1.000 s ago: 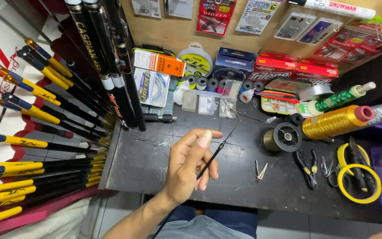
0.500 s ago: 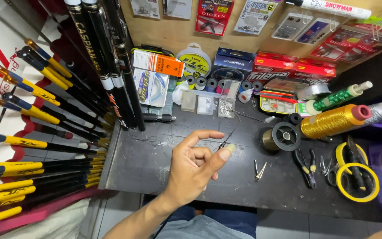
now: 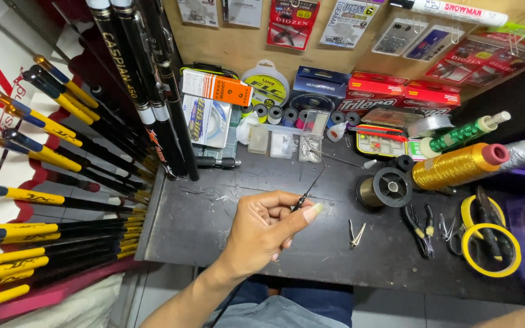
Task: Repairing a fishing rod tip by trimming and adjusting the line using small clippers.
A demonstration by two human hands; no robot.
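My left hand (image 3: 262, 228) reaches in from the lower left over a dark, scratched workbench (image 3: 214, 225). Its thumb and curled fingers pinch the lower end of a thin black rod tip (image 3: 312, 181). The rod tip rises up and to the right and ends in a small bent loop near the clear boxes at the back. My right hand is out of view; only a strip of forearm (image 3: 521, 316) shows at the bottom right corner.
Black and yellow fishing rods (image 3: 44, 200) fan out on the left. A wire spool (image 3: 390, 187), gold thread cone (image 3: 457, 165), green thread spool (image 3: 463, 135), pliers (image 3: 420, 228), small clippers (image 3: 355, 234), yellow tape roll (image 3: 490, 246) and line boxes (image 3: 214, 88) crowd the back and right.
My left hand has gone from fingers spread with one finger raised to a closed pinch on the rod tip, and it has drifted slightly right. The rod tip now leans further up-right.
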